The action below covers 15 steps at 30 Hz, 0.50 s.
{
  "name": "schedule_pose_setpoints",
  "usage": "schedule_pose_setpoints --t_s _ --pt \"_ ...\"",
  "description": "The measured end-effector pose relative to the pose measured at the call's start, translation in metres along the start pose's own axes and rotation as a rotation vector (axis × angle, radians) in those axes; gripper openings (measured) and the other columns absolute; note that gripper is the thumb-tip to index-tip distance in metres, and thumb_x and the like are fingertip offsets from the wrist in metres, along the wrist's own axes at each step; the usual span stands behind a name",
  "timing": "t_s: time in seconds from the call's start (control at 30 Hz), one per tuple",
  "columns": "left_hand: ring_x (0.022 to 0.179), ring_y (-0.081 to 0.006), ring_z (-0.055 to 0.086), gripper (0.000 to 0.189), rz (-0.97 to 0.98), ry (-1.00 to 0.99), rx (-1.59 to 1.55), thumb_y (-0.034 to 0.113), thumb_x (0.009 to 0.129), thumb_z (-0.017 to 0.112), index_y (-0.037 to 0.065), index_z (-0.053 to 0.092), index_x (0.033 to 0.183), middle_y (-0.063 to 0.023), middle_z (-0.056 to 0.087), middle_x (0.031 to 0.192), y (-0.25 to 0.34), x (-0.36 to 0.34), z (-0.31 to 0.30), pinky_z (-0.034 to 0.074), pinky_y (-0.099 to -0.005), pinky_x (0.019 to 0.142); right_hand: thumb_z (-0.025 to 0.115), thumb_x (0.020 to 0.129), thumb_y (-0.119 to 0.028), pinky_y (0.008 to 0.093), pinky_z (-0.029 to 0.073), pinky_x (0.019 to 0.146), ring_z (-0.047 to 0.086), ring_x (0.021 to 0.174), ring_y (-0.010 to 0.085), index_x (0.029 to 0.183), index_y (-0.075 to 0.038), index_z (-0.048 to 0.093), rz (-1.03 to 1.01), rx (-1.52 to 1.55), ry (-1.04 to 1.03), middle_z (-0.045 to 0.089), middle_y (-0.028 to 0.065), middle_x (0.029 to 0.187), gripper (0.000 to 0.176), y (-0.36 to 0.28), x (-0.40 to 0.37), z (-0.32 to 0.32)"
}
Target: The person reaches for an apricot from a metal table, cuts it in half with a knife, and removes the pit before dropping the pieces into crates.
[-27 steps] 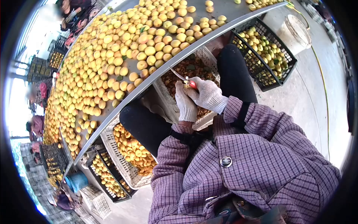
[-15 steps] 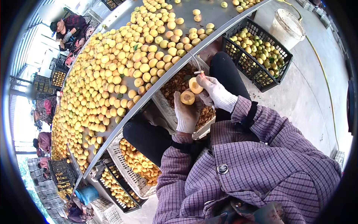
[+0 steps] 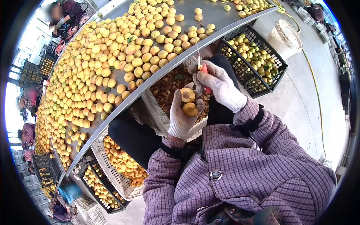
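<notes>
In the head view my left hand [image 3: 183, 117], in a white knitted glove, is closed around an opened apricot. The upper half [image 3: 187, 95] shows its hollow cut face, and the lower half [image 3: 190, 109] lies just beneath it. Close by on the right, my gloved right hand [image 3: 219, 83] grips a small red-handled knife [image 3: 204, 68], its thin blade pointing up toward the table edge. Below both hands stands a pale crate [image 3: 154, 106] with brown apricot stones [image 3: 165, 88] in it.
A metal table [image 3: 123, 77] heaped with whole apricots [image 3: 101, 71] runs along my left. A white crate [image 3: 100, 150] of apricot halves stands beside my knee. Right are a black crate [image 3: 279, 80] of fruit and a white bucket [image 3: 287, 37]. Other people sit across the table.
My right hand has drawn slightly away from the fruit, with the knife now pointing upward. The two halves have shifted in my left hand. The whole view has moved a little.
</notes>
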<state>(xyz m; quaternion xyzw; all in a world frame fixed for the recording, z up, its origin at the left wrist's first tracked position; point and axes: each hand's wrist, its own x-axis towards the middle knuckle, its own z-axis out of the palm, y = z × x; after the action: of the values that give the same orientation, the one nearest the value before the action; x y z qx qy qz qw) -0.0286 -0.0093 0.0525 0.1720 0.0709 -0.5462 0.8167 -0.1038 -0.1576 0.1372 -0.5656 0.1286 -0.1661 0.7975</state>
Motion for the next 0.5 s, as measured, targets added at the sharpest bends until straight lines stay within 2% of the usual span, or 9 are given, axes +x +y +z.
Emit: schedule_pose_setpoints --t_s 0.03,0.1,0.2,0.23,0.33,0.37,0.5 --pt "0.093 -0.0270 0.066 0.050 -0.007 0.017 0.086 0.048 0.103 0.051 0.004 0.052 0.127 -0.0142 0.064 0.104 -0.003 -0.002 0.009 0.057 -0.0400 0.080 0.057 0.097 -0.004 0.0248 0.046 0.065 0.053 0.070 0.0112 0.113 -0.001 0.060 -0.019 0.121 0.057 0.058 -0.0003 0.084 0.017 -0.002 0.003 0.003" --pt "0.089 -0.0267 0.066 0.052 -0.054 -0.010 0.126 0.048 0.103 0.050 0.003 0.052 0.127 -0.0141 0.065 0.103 -0.008 -0.005 0.008 0.057 -0.0396 0.079 0.059 0.096 -0.004 0.0236 0.043 0.055 0.051 0.060 0.0086 0.106 -0.002 0.062 -0.056 0.366 0.109 0.057 0.0001 0.077 0.011 -0.001 0.007 0.010" --pt "0.084 -0.0264 0.066 0.053 -0.144 -0.083 0.192 0.050 0.103 0.049 0.002 0.055 0.124 -0.0143 0.066 0.101 -0.009 -0.008 0.001 0.057 -0.0390 0.079 0.060 0.095 -0.005 0.0237 0.039 0.049 0.046 0.051 0.0083 0.101 -0.002 0.063 -0.120 0.479 0.085 0.056 0.0008 0.071 0.007 0.014 0.003 0.004" --pt "0.085 -0.0265 0.066 0.052 -0.167 -0.069 0.178 0.050 0.103 0.049 0.002 0.056 0.123 -0.0146 0.066 0.102 -0.010 -0.011 0.005 0.056 -0.0390 0.079 0.061 0.096 -0.009 0.0244 0.034 0.042 0.041 0.044 0.0078 0.096 -0.002 0.064 -0.113 0.488 0.198 0.054 0.0011 0.065 0.008 0.019 0.004 0.009" --pt "0.086 -0.0261 0.067 0.051 -0.186 -0.071 0.168 0.050 0.103 0.048 0.002 0.058 0.119 -0.0145 0.067 0.104 -0.015 -0.008 0.001 0.055 -0.0381 0.076 0.061 0.098 -0.014 0.0243 0.033 0.041 0.042 0.043 0.0080 0.091 -0.002 0.064 -0.131 0.458 0.196 0.055 0.0009 0.064 0.014 0.022 0.001 0.008" --pt "0.086 -0.0257 0.066 0.051 -0.194 -0.108 0.185 0.050 0.103 0.048 0.002 0.058 0.119 -0.0142 0.067 0.104 -0.016 -0.006 -0.003 0.055 -0.0378 0.076 0.062 0.098 -0.018 0.0251 0.033 0.039 0.043 0.043 0.0085 0.090 -0.003 0.064 -0.125 0.406 0.227 0.056 0.0015 0.065 0.017 0.026 0.001 0.006" --pt "0.091 -0.0243 0.066 0.049 -0.164 -0.207 0.224 0.050 0.103 0.047 0.003 0.058 0.117 -0.0121 0.067 0.104 -0.018 -0.007 -0.010 0.055 -0.0363 0.077 0.063 0.098 -0.020 0.0241 0.035 0.041 0.045 0.045 0.0079 0.088 -0.004 0.064 -0.077 0.396 0.167 0.057 0.0008 0.066 0.019 0.030 -0.004 0.005"
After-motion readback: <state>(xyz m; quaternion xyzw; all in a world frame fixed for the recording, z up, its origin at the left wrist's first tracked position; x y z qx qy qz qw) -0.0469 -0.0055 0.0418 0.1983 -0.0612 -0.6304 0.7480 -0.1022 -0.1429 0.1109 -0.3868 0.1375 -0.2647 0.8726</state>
